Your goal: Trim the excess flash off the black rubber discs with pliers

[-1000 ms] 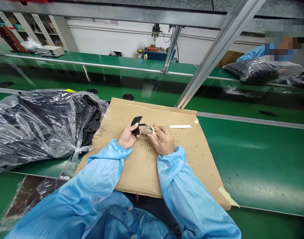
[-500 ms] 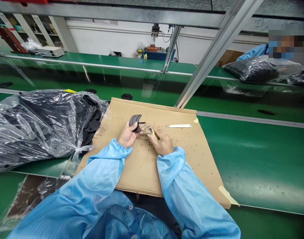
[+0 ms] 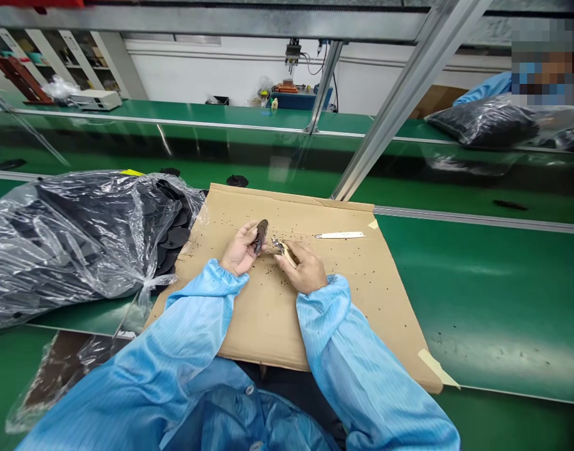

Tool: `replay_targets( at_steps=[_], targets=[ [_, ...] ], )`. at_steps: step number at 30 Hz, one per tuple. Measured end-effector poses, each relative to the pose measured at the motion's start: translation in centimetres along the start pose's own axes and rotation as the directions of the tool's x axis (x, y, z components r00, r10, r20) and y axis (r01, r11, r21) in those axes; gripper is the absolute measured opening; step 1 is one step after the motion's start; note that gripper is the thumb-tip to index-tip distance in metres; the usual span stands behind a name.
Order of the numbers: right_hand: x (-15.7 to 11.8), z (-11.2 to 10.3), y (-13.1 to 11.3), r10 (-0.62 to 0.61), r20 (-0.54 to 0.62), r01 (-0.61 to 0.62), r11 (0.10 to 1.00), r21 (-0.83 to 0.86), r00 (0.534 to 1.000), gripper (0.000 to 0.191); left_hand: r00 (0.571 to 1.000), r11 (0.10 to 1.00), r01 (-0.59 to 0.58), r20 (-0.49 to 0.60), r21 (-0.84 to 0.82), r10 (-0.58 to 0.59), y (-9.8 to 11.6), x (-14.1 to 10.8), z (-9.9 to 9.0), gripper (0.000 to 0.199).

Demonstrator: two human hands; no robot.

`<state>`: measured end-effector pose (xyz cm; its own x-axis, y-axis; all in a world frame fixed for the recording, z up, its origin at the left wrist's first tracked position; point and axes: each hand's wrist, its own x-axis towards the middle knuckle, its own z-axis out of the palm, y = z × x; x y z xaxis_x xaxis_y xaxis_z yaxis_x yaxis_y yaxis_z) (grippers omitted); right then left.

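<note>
While the left hand (image 3: 240, 250) pinches a dark molded piece (image 3: 260, 237) and the right hand (image 3: 305, 268) clamps small yellow-handled cutting pliers (image 3: 285, 250) beside it, a slip could cut the holding hand.

Place: factory production workshop | Bench: long green assembly line (image 3: 479, 282) under aluminium framing (image 3: 409, 106) | Clothing: blue anti-static smock (image 3: 362, 363) | Stock: clear plastic bag (image 3: 75, 238) of black moulded parts (image 3: 173, 238) | Wall: storage shelving (image 3: 66, 62)
</note>
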<state>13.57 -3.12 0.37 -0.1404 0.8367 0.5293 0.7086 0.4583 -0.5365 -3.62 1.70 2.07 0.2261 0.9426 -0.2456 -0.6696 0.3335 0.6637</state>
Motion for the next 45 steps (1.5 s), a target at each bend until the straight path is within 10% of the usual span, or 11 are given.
replay_targets(
  at_steps=[13,32,40,45],
  targets=[
    [-0.1,0.0,-0.2,-0.135,0.12,0.14,0.99,-0.033,0.984,0.039,0.991,0.99,0.129,0.02,0.053,-0.13,0.2,-0.4,0.1,0.011],
    [0.0,-0.5,-1.7,0.008,0.306,0.088,0.951,-0.296,0.952,0.027,0.995,0.99,0.089,-0.054,0.108,-0.083,-0.4,-0.1,-0.2,0.008],
    [-0.3,-0.2,-1.4,0.015,0.135,-0.011,1.0,-0.025,0.991,0.031,0.981,0.98,0.181,0.085,-0.081,-0.174,-0.1,-0.5,-0.1,0.012],
    [0.0,-0.2,0.5,0.112,-0.071,-0.123,0.977,-0.174,0.991,0.036,0.974,0.966,0.195,0.152,-0.169,-0.17,0.1,-0.3,-0.4,0.015]
  ],
)
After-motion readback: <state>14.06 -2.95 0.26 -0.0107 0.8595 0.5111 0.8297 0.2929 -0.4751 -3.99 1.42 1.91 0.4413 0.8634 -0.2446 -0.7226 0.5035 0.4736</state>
